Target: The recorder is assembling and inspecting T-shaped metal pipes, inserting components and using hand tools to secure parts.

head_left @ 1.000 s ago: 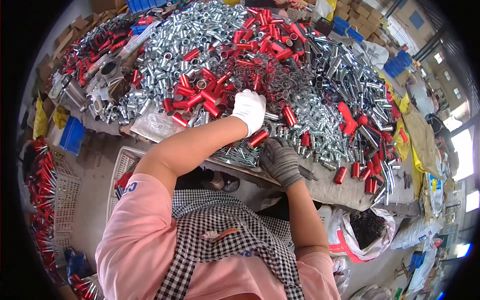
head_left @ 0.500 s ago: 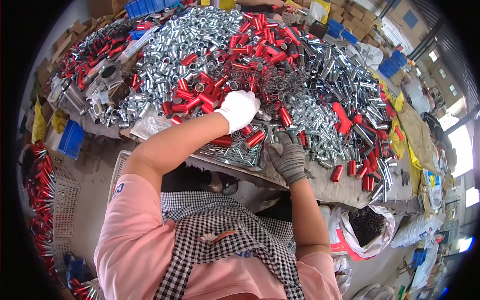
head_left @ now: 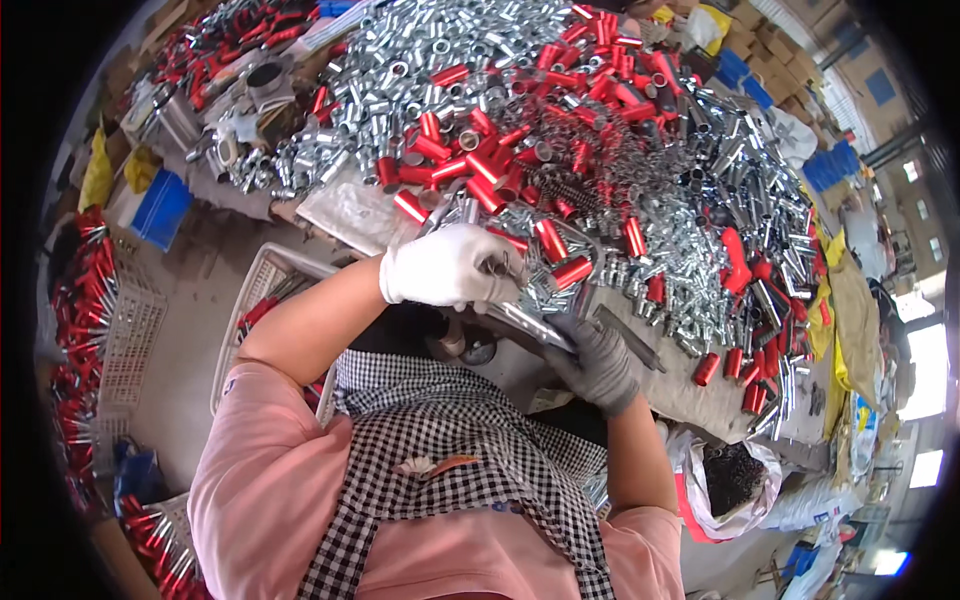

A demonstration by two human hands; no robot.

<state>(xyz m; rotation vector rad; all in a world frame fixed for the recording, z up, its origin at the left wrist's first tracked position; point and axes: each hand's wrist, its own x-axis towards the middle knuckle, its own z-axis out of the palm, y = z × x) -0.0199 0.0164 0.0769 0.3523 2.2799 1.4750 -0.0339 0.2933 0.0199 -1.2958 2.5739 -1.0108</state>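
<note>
My left hand (head_left: 455, 265), in a white glove, is closed just over the table's front edge. A dark wire coil (head_left: 494, 265), which looks like a spring, shows between its fingers. My right hand (head_left: 597, 368), in a grey glove, grips one end of a shiny metal tube (head_left: 530, 325). The tube slants up toward my left hand, whose fingers hide its far end. Red tubes (head_left: 485, 168) lie loose just beyond my left hand. Behind my right hand spread small silver fittings (head_left: 680, 265), with a tangle of wire springs (head_left: 645, 155) farther back.
A large heap of silver sleeves (head_left: 400, 75) covers the far left of the table. A white plastic crate (head_left: 262, 262) stands below its edge at left, near a blue bin (head_left: 160, 210). An open white sack (head_left: 770, 485) of dark wire parts sits at lower right.
Both hands have drawn back from the pile to the table's front edge. The metal tube now shows between them, held in my right hand. The view has shifted too.
</note>
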